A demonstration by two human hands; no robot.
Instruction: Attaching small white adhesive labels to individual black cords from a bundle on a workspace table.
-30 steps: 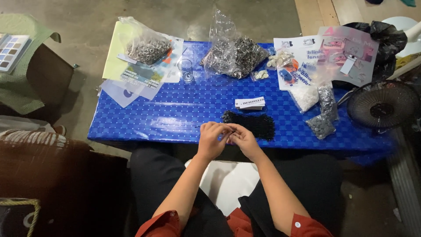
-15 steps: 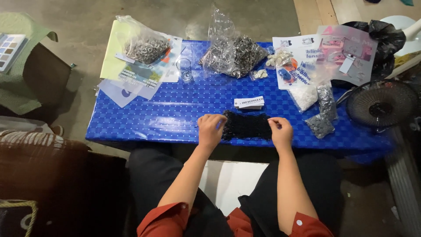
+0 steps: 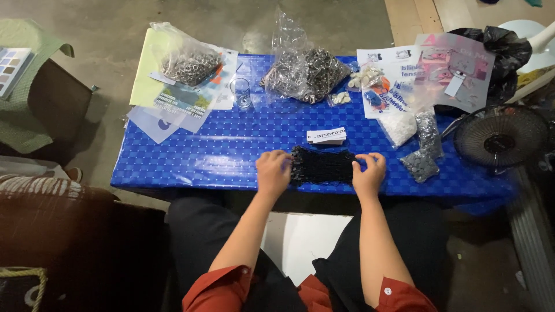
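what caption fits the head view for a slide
Left hand and right hand hold the ends of a black mesh piece on a blue table.

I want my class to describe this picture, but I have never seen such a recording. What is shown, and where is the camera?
The camera sits on a person's head and looks down at their own two bare hands; there is no machine. The left hand and right hand each grip one end of a black mesh piece lying flat on a blue table. Behind it lie a small white card, a clear glass, plastic bags of metal rings, and printed sheets. A black fan stands to the right.
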